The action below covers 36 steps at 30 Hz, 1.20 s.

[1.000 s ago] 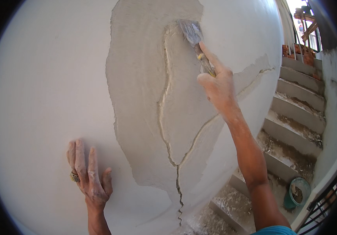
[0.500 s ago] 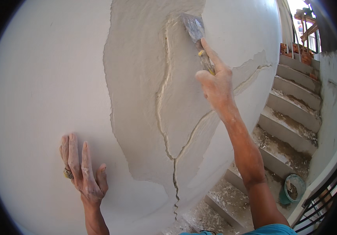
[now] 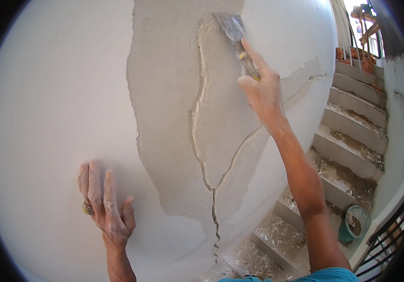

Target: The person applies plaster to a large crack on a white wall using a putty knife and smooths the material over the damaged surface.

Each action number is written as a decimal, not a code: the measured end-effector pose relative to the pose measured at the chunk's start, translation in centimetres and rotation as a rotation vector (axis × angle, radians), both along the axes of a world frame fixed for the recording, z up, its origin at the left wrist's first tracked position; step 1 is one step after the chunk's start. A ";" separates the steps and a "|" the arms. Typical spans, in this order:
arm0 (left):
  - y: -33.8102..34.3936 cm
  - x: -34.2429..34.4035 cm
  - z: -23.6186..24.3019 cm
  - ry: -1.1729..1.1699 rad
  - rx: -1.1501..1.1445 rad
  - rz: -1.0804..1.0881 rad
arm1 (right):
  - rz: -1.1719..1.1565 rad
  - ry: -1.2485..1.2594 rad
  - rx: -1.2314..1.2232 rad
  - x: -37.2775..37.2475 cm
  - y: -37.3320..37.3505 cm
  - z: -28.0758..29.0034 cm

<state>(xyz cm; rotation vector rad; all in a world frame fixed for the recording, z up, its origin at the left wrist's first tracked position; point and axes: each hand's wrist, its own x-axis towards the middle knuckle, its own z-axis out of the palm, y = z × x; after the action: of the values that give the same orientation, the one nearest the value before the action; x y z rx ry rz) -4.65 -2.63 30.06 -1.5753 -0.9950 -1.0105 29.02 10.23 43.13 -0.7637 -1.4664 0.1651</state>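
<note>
My right hand (image 3: 265,89) grips the handle of a putty knife (image 3: 230,27), index finger stretched along it, with the blade on the wall near the top of a grey scraped patch (image 3: 162,70). A pale groove (image 3: 195,120) runs down from beside the blade and joins a branch from the upper right, continuing below as a dark jagged crack (image 3: 216,225). Lower left, my left hand (image 3: 103,202), dusty and wearing a ring, rests open against the smooth white wall (image 3: 47,108), fingers pointing up.
Concrete stairs (image 3: 347,145) strewn with debris climb along the right side. A green bucket (image 3: 345,230) stands low on them beside a black metal railing (image 3: 385,235). Red bricks (image 3: 366,63) and wooden pieces (image 3: 368,33) are at the top by a bright opening.
The whole view has shifted slightly, with the wall's crack higher in the picture. The putty knife moved slightly right, then back left at the top of the groove; my left hand stays nearly still.
</note>
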 end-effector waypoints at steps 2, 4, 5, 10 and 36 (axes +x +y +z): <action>-0.1 0.0 -0.2 -0.018 0.010 0.006 | 0.011 0.021 -0.021 -0.4 -0.3 0.1; 0.1 0.1 -0.2 -0.014 0.006 -0.012 | -0.010 0.038 0.027 -0.6 -0.1 -1.2; 0.3 0.1 -0.2 -0.014 0.010 -0.020 | -0.026 0.044 0.075 -0.8 -0.1 -2.1; 0.3 -0.2 -0.4 -0.013 0.005 -0.033 | 0.002 -0.010 0.061 -2.1 -2.6 -7.3; 0.2 -0.1 -0.2 -0.001 -0.005 0.016 | 0.073 -0.032 0.029 -0.6 -1.5 -7.3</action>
<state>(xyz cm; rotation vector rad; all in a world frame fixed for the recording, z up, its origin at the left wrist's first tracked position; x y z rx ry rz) -4.77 -2.42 29.85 -1.5683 -1.0100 -0.9990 28.43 8.77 35.79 -0.6929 -1.5246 0.1879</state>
